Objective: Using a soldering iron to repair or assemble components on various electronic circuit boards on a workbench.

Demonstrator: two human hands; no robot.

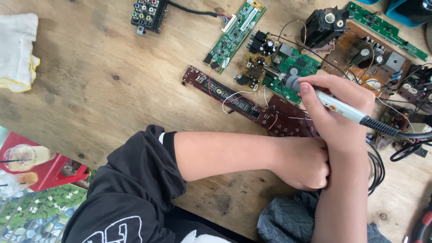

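1 head-worn view, steeply down and close over the wooden table [112, 103].

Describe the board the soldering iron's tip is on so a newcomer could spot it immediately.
On the wooden table, follow the soldering iron in the right hand to its tip. It meets a small green circuit board. Its neighbours are a long dark red strip and a brown board.
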